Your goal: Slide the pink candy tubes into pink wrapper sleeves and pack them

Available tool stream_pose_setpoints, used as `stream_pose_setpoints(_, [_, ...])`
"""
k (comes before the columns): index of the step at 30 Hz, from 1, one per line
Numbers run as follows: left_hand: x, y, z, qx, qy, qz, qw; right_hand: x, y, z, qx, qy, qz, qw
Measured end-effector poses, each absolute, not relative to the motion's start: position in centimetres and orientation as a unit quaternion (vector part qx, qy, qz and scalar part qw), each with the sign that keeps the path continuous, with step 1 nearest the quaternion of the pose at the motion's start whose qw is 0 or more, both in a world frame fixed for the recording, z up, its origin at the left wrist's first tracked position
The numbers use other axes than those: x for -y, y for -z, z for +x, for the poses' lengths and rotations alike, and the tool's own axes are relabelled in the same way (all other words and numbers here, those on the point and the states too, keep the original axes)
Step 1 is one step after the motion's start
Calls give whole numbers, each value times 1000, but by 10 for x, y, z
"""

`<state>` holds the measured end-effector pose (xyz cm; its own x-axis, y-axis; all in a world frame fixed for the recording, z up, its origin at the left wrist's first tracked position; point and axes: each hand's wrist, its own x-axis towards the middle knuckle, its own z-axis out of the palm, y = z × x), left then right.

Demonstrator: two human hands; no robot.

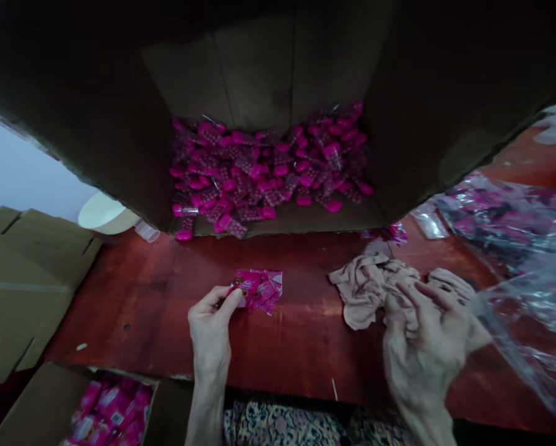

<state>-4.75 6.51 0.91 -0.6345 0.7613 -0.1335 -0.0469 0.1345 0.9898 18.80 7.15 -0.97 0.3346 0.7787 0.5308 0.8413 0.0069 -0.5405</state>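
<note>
My left hand (213,319) pinches a small fanned stack of flat pink printed packets (266,291) between thumb and fingers, just above the red tabletop. My right hand (429,337) is over a crumpled beige cloth (364,288), fingers apart and slightly blurred; the fingertips are at the cloth, though a firm hold does not show. Beyond my hands, a large cardboard box (259,74) lies with its opening toward me. Inside it is a heap of small clear tubes with bright pink caps (269,170), and a few spill at its front edge.
A large clear plastic bag (529,297) with pink items lies at the right. At lower left stands an open carton (31,409) holding pink packages (113,406). A brown cardboard box (22,285) and a pale round container (106,214) are at the left of the red table (152,310).
</note>
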Motion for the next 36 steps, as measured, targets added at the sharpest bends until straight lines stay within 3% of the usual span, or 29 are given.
stream_pose_setpoints(4, [-64, -23, -18, -561, -650, 86, 506, -52, -16, 130, 588, -239, -605, 481])
stream_pose_setpoints(8, [-59, -26, 4, -516, -628, 47, 581, -54, -15, 100, 512, -452, -542, 489])
stream_pose_setpoints(12, [-52, -26, 0, -501, -613, 71, 607, -61, -10, 106, 480, -471, -551, 494])
stream_pose_setpoints(15, [-51, -27, -11, -490, -579, 156, 633, -65, -13, 115, 532, -467, -543, 452])
stream_pose_setpoints(21, [-55, -17, -16, -548, -574, 219, 568, -67, -21, 120, 622, -463, -517, 363])
stream_pose_setpoints(36, [-55, -15, -4, -537, -635, 98, 547, -59, -13, 112, 521, -559, -525, 375])
